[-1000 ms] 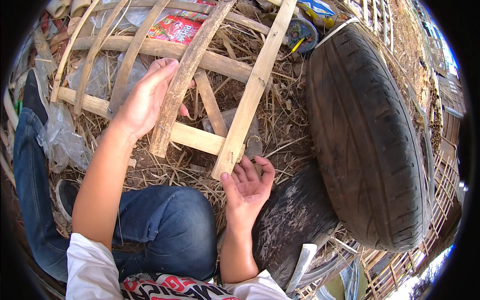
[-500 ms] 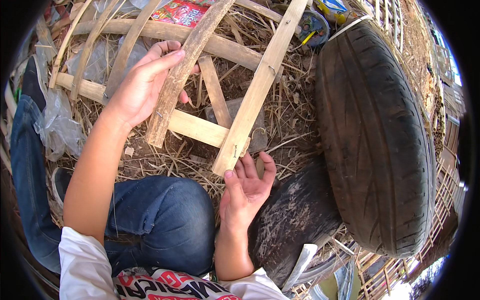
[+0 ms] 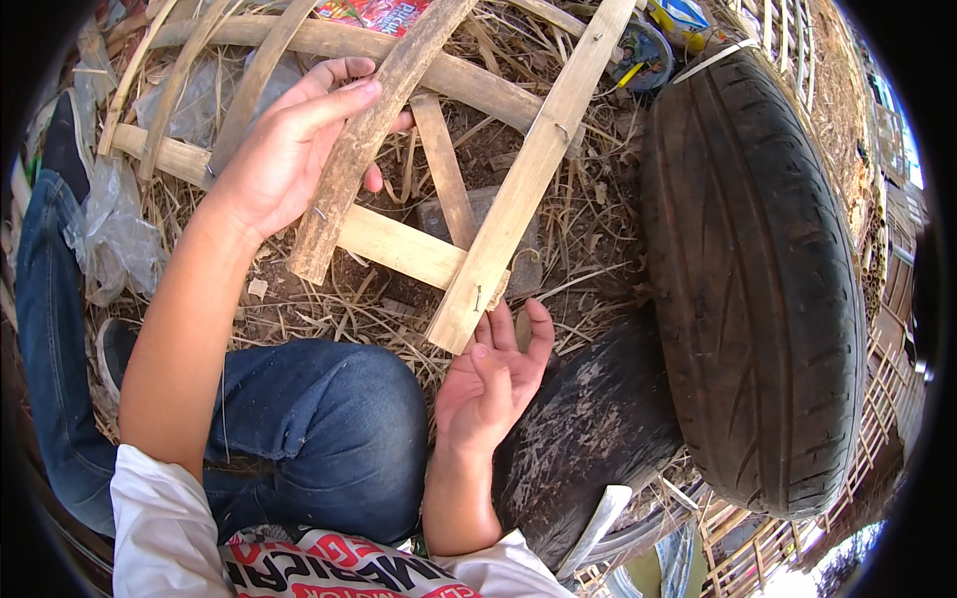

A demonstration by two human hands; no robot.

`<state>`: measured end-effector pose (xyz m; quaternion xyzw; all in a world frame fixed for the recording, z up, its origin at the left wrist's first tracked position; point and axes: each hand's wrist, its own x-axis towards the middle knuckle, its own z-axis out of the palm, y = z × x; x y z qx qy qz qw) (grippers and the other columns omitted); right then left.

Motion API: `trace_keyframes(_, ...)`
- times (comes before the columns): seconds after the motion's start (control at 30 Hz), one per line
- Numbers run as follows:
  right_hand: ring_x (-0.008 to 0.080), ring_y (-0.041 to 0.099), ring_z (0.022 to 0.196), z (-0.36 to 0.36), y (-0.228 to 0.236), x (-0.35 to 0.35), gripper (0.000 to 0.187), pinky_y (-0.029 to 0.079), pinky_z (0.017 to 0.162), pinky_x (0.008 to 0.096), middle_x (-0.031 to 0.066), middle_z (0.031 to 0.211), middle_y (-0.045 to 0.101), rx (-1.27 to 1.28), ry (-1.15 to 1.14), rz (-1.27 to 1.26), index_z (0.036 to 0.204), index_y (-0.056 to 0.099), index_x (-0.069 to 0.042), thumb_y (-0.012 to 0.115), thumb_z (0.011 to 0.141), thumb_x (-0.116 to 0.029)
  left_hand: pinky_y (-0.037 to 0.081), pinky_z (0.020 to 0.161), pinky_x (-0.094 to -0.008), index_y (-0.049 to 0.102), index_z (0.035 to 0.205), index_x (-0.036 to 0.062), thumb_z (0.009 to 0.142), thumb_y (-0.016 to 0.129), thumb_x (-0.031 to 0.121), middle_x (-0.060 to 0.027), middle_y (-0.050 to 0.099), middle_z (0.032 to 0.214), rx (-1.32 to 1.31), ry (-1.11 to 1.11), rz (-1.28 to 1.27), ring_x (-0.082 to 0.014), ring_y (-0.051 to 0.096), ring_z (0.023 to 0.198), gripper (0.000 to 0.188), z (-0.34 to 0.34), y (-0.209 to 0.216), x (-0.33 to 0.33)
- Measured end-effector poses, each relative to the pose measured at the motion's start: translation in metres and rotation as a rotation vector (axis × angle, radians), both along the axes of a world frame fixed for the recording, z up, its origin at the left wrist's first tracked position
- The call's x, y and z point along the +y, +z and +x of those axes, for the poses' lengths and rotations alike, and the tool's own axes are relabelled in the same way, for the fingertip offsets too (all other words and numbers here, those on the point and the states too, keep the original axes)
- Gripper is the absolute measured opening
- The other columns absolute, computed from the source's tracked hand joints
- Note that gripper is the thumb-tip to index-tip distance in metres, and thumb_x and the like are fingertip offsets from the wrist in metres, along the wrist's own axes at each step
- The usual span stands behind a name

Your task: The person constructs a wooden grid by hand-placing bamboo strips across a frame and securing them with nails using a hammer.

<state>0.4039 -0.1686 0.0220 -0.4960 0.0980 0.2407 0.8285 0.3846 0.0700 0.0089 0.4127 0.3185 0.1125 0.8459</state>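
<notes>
The right hand (image 3: 488, 394) is held palm up, fingers parted, beneath the lower end of a smooth, pale wooden slat (image 3: 533, 179); contact cannot be told. Farther up, a rough, brown wooden slat (image 3: 384, 140) in the same open lattice (image 3: 404, 247) is clasped by the left hand (image 3: 284, 154) above straw-strewn ground (image 3: 596, 234). If that clasp slipped, the lattice could drop and skin be scratched by the thin metal nail (image 3: 478, 299).

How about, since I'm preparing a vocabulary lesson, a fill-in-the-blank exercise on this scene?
The ____ hand is curled around a wooden slat.
The right hand is palm ____, not palm down.
The treaded tire is on the picture's ____ side.
The denim jeans are coloured ____.
Missing words: left; up; right; blue.
</notes>
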Motion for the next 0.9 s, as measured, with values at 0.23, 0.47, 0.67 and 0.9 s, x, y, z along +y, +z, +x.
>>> trace_keyframes(0.23, 0.0386, 0.050, 0.127, 0.005, 0.002, 0.001, 0.064, 0.042, 0.107, 0.0507, 0.0320, 0.133, 0.048, 0.023, 0.042, -0.076, 0.137, 0.031, -0.001, 0.056, 0.079, 0.004, 0.053, 0.062, -0.0302, 0.045, 0.131, 0.0066, 0.100, 0.051, 0.025, -0.0110, 0.056, 0.133, 0.001, 0.025, -0.016, -0.0295, 0.055, 0.125, 0.037, -0.004, 0.000, 0.000)
trace_keyframes(0.47, 0.0342, 0.056, 0.119, 0.005, -0.002, -0.001, 0.055, 0.050, 0.100, 0.0452, 0.0277, 0.130, 0.051, 0.023, 0.063, -0.118, 0.138, 0.035, 0.008, 0.053, 0.088, -0.006, 0.053, 0.062, -0.0307, 0.045, 0.130, 0.0056, 0.100, 0.049, 0.026, -0.0121, 0.055, 0.134, -0.002, 0.030, -0.038, -0.0305, 0.055, 0.126, 0.037, -0.001, -0.001, 0.000)
trace_keyframes(0.67, 0.0360, 0.059, 0.117, 0.010, -0.005, 0.001, 0.040, 0.054, 0.095, 0.0449, 0.0273, 0.130, 0.052, 0.026, 0.061, -0.109, 0.132, 0.045, 0.011, 0.048, 0.096, -0.007, 0.052, 0.063, -0.0310, 0.045, 0.130, 0.0048, 0.099, 0.050, 0.029, -0.0122, 0.055, 0.135, -0.017, 0.018, -0.045, -0.0316, 0.054, 0.126, 0.039, -0.001, 0.003, 0.001)
trace_keyframes(0.9, 0.0304, 0.066, 0.106, 0.019, -0.013, 0.001, 0.031, 0.059, 0.087, 0.0402, 0.0234, 0.120, 0.061, 0.079, 0.026, -0.165, 0.122, 0.055, 0.010, 0.047, 0.102, -0.012, 0.051, 0.064, -0.0305, 0.046, 0.130, 0.0046, 0.099, 0.050, 0.032, -0.0120, 0.053, 0.137, 0.026, 0.015, -0.011, -0.0315, 0.053, 0.127, 0.041, 0.001, -0.001, -0.002)
